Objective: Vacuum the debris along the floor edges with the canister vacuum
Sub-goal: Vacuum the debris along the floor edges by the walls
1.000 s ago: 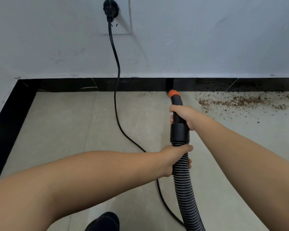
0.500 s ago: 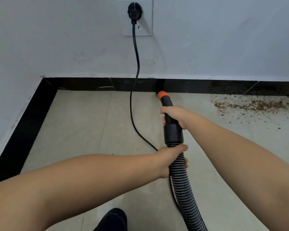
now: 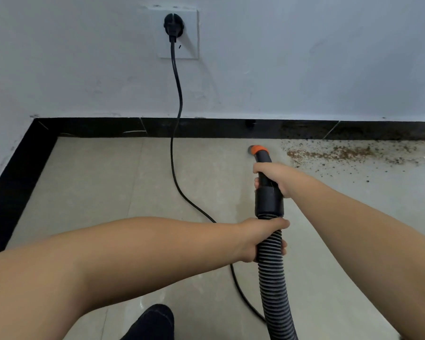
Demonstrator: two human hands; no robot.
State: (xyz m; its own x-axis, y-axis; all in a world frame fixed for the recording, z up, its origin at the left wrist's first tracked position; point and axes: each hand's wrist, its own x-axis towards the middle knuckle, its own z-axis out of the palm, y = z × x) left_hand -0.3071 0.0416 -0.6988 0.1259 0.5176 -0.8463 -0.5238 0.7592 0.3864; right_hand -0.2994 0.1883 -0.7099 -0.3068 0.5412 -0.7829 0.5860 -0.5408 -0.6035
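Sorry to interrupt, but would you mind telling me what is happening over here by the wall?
A person is vacuuming along the black baseboard. The right hand grips the black nozzle with the orange tip, and the left hand holds the ribbed grey hose. The tip sits near the floor, just left of the brown debris, which is not yet cleared. The black power cord is plugged into the white wall socket.

Both bare forearms reach forward. The right hand is farther out, its fingers wrapped around the stiff black tube of the hose. The left hand crosses in from the left side, gripping the ribbed part just behind it, thumb on top.
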